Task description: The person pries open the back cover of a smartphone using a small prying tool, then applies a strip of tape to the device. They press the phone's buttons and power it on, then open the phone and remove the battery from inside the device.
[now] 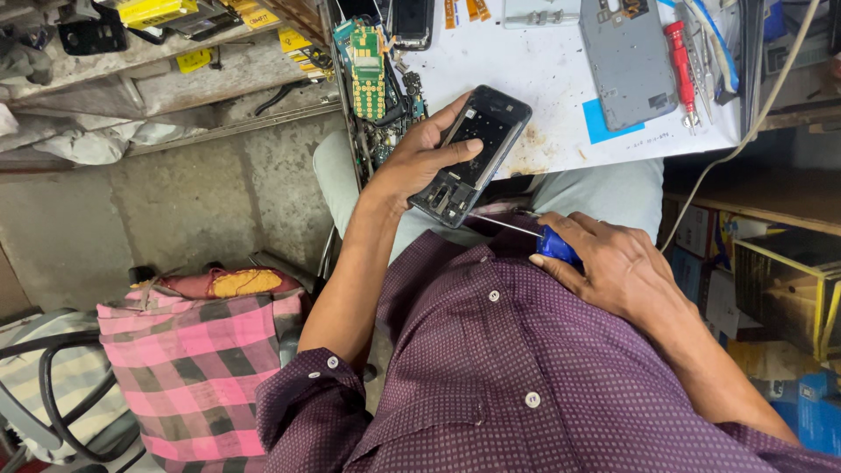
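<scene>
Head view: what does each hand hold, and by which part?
Left hand holds the opened phone by its edges; right hand holds the screwdriver by its blue handle.

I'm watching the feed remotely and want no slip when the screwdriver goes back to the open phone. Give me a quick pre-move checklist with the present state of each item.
1. Left hand has a firm hold on the open phone: ok, thumb across its inside, fingers behind.
2. Right hand grips the blue screwdriver: ok, handle enclosed.
3. Tip seated on a screw: not ok, the shaft ends just beside the phone's lower edge.
4. Phone supported: not ok, it is held in the air above the lap, off the white bench.
5. Which screws remain: cannot tell, too small.
6. Spare red screwdriver within reach: ok, on the bench beside the grey back cover.
</scene>
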Motion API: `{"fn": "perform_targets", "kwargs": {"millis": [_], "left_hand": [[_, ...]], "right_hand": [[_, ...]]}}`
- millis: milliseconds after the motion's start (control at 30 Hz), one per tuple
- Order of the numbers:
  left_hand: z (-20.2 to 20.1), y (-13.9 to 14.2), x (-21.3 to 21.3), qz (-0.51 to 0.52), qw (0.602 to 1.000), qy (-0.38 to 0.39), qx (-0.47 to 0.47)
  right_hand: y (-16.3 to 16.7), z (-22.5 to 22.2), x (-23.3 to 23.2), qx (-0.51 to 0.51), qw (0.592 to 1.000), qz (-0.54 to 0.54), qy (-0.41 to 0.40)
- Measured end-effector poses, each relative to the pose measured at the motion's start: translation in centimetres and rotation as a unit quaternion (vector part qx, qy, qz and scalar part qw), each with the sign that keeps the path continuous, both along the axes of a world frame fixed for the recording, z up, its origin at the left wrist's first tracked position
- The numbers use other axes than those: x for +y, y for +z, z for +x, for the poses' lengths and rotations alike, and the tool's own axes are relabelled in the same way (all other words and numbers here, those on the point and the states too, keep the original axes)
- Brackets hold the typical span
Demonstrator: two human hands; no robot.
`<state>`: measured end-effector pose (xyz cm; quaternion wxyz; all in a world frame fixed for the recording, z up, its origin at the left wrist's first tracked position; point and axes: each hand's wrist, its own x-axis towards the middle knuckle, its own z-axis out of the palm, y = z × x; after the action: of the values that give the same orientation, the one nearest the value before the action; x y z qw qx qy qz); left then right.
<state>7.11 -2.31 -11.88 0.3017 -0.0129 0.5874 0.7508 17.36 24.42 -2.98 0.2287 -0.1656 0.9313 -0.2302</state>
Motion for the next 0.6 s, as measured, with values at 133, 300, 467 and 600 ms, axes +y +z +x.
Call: {"fn": "perform_targets", "kwargs": {"millis": [133,300,467,600], "left_hand": [[-0.01,-0.35,-0.06,0.002,1.0,-0.002,-0.006],[-0.17,-0.49,-0.09,0.0,1.0,-0.007,-0.005],[0.01,-0.54,-0.22,0.015,1.0,0.003,-0.013],[-0.04,-0.61,-0.13,0.012,1.0,-0.006,0.001]], "right_hand": [[-0.03,-0.01,0.03,0.01,1.0,-0.008,-0.007],[-0.11,-0.05,0.03,0.012,1.0,-0.015,-0.019],[-0.18,-0.05,-0.04,0.02,0.999,-0.024,-0.018],[-0.2,0.01,-0.12,0.02,0.999,-0.024,-0.04]]}}
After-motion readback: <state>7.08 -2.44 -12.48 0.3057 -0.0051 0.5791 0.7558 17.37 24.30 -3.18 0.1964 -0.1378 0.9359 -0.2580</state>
